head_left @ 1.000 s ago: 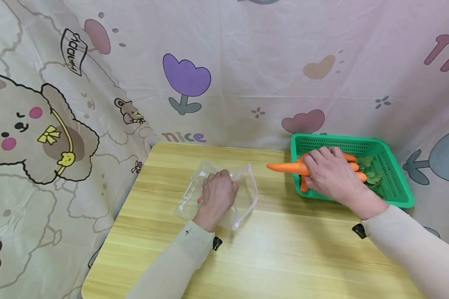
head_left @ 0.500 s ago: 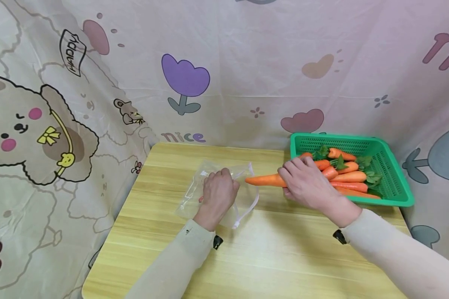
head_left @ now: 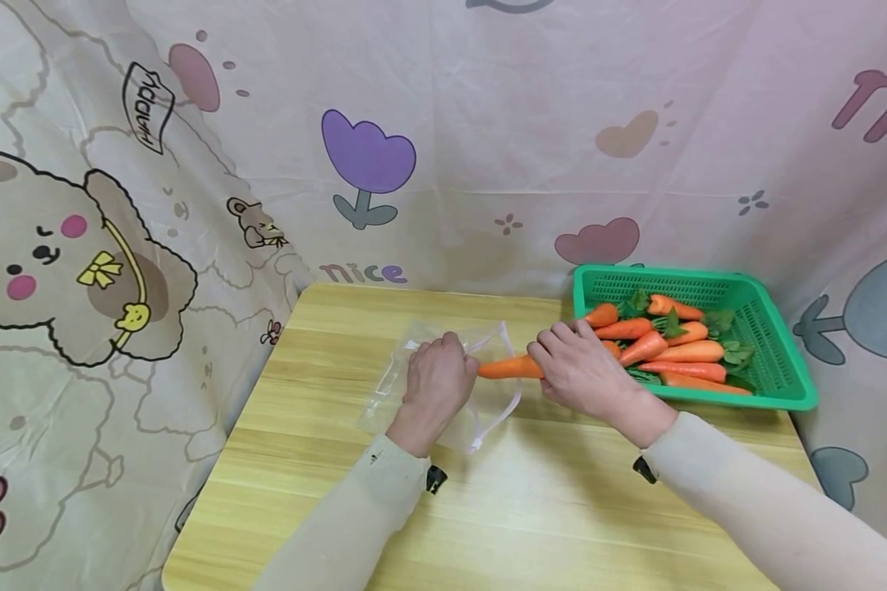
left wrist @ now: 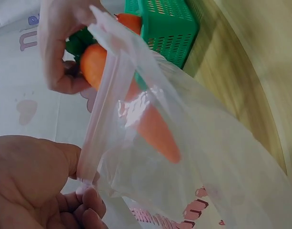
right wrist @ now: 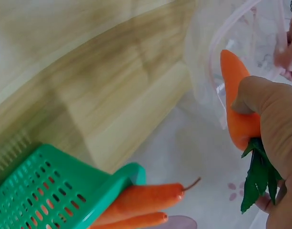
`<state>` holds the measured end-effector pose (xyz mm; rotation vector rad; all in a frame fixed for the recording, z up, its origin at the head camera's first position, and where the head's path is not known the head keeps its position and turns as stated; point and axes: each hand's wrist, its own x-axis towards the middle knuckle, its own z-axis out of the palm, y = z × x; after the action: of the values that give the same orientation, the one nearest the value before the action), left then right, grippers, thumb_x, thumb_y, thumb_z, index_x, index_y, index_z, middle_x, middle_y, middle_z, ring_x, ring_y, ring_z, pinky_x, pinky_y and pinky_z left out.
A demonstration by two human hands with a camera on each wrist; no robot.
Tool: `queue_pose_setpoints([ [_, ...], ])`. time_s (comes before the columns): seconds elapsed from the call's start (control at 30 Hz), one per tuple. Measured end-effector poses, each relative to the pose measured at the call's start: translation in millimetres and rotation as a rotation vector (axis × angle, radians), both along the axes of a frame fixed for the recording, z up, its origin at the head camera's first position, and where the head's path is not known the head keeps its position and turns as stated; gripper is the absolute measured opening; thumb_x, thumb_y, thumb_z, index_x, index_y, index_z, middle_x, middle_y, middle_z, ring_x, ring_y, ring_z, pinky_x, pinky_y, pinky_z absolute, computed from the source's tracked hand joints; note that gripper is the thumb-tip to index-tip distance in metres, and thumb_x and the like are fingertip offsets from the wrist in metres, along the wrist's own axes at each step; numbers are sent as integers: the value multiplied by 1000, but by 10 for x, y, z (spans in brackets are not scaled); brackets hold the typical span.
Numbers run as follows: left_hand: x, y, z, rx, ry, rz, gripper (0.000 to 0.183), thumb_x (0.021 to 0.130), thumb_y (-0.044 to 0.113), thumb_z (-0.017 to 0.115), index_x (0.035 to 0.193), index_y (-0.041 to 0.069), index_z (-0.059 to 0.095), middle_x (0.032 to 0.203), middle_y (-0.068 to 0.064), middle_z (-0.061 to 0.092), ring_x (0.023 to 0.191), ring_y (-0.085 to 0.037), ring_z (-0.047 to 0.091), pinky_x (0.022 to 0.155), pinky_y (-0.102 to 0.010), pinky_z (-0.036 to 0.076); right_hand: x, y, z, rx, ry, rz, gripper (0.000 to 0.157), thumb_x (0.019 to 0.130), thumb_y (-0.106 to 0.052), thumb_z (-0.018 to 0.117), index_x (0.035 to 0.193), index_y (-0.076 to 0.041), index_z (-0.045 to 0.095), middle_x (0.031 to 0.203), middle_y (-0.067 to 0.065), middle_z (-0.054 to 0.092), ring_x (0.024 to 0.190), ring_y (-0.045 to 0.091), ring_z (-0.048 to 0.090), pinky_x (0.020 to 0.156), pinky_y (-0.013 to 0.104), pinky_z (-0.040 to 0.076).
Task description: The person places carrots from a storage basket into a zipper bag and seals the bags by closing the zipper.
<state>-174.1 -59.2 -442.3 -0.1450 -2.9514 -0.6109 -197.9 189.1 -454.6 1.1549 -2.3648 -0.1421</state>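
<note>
My left hand [head_left: 438, 382] pinches the edge of a clear zip bag [left wrist: 217, 138] near its pale pink zip strip, and the bag's mouth gapes toward the right. Thumb and fingers of my right hand [head_left: 580, 369] grip a carrot [right wrist: 238, 102] by its thick end, green leaves hanging below the palm. In the left wrist view the carrot's tapered tip lies within the bag's mouth, seen through the plastic. Red printing shows on the bag's side. From the head view, my left hand covers part of the bag and the carrot's tip.
A green perforated basket [head_left: 783, 353] holding several carrots [head_left: 691, 351] with leafy tops stands at the table's back right. The wooden table [head_left: 532, 509] meets a printed cloth backdrop [head_left: 473, 164] along its back and left sides.
My right hand has lifted the carrot out of the basket and carried it left into the bag's mouth. The left hand has stayed on the bag, shifting slightly right.
</note>
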Motion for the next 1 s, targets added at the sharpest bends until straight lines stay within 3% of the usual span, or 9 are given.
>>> queue_pose_setpoints([
  [0.33, 3, 88, 30, -20, -36, -1, 18, 96, 20, 62, 83, 9, 55, 68, -3, 54, 66, -24, 53, 68, -40, 47, -40, -204, -75, -13, 7, 8, 37, 75, -31, 84, 96, -10, 61, 88, 7, 60, 84, 30, 55, 78, 45, 39],
  [0.67, 12, 150, 118, 56, -47, 10, 17, 95, 18, 60, 81, 10, 55, 68, -3, 54, 64, -23, 53, 65, -38, 46, -57, -393, -142, 5, -65, -9, 36, 78, -36, 84, 94, -11, 63, 86, 4, 63, 83, 28, 53, 75, 42, 38],
  [1.0, 19, 134, 127, 80, -43, 14, 17, 96, 19, 62, 84, 9, 56, 71, -4, 56, 65, -24, 55, 64, -39, 48, -27, -468, -250, -12, -137, -6, 33, 79, -38, 83, 92, -14, 64, 85, 2, 65, 84, 27, 56, 73, 40, 39],
])
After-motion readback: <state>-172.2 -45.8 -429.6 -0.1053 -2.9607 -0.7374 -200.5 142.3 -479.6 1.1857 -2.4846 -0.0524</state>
